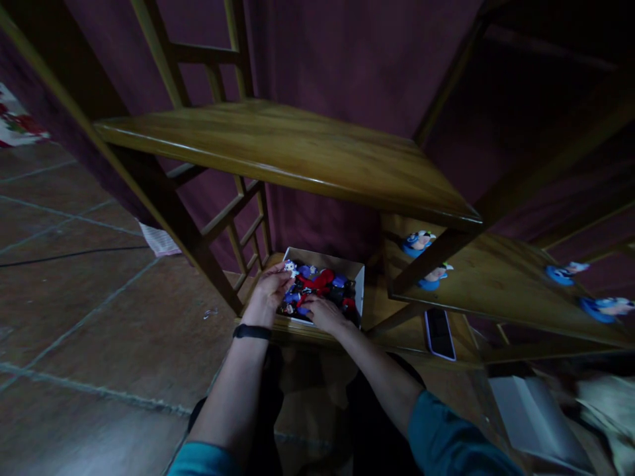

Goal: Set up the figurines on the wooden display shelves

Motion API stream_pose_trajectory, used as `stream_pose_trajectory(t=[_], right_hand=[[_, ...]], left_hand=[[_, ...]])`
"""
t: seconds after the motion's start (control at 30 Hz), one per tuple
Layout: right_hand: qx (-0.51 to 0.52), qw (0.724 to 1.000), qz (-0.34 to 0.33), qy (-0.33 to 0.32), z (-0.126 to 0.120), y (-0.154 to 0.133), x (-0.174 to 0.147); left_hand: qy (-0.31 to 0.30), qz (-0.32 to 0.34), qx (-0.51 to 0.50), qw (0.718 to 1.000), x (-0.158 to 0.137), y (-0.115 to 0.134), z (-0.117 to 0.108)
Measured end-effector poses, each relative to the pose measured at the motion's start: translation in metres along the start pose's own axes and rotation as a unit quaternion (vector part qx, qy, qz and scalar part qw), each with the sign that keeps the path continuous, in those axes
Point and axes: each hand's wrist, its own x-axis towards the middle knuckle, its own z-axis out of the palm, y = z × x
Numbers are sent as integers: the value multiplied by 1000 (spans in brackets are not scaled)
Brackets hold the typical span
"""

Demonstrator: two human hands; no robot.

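A white open box (pixel 360 291) stands on the lowest wooden shelf, filled with several small red, blue and black figurines (pixel 320 281). Over its left end, my left hand (pixel 272 287) has its fingers closed on a small white and purple figurine (pixel 291 268). My right hand (pixel 322 312) reaches over the box's near edge, fingertips down among the figurines. Whether those fingertips grip one of them I cannot tell. A dark band circles my left wrist.
Above the box juts a wooden shelf board (pixel 278 139). To the right, several figurines on blue bases (pixel 419 242) stand on another shelf (pixel 476 277). A phone (pixel 440 334) lies on the low shelf. Lattice side panels (pixel 233 218) rise at left; a cable (pixel 74 254) crosses the tiled floor.
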Motion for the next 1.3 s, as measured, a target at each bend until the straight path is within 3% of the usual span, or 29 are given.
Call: stream_pose_trajectory(t=[0.23,0.47,0.57,0.63,0.7,0.73,0.8,0.87,0.93,1.03,1.3], right_hand=[[-12,1000,-5,-17,-1,-3,7],[-48,998,36,-26,-6,-7,5],[8,998,54,27,-12,-7,5],[127,987,69,64,-17,-5,6],[322,938,90,86,-22,-3,8],[432,892,100,89,-25,-2,8],[624,768,114,82,-29,0,6],[739,660,119,71,-32,2,4],[789,598,123,72,-34,3,2],[813,563,125,87,-34,5,3],[822,540,119,139,-33,3,6]], left_hand=[[3,-14,-6,1000,-4,-1,5],[16,-18,0,1000,-1,-2,4],[11,-20,-2,1000,1,-3,3],[-1,-21,-15,1000,2,-3,4],[-18,-21,-27,999,1,-5,5],[-29,-23,-30,999,0,-5,6],[-55,-26,-25,998,-2,-8,9],[-74,-22,-15,997,-5,-10,12],[-87,-7,-4,996,-8,-13,16],[-101,22,20,994,-10,-19,21],[-128,103,88,982,-11,-28,27]])
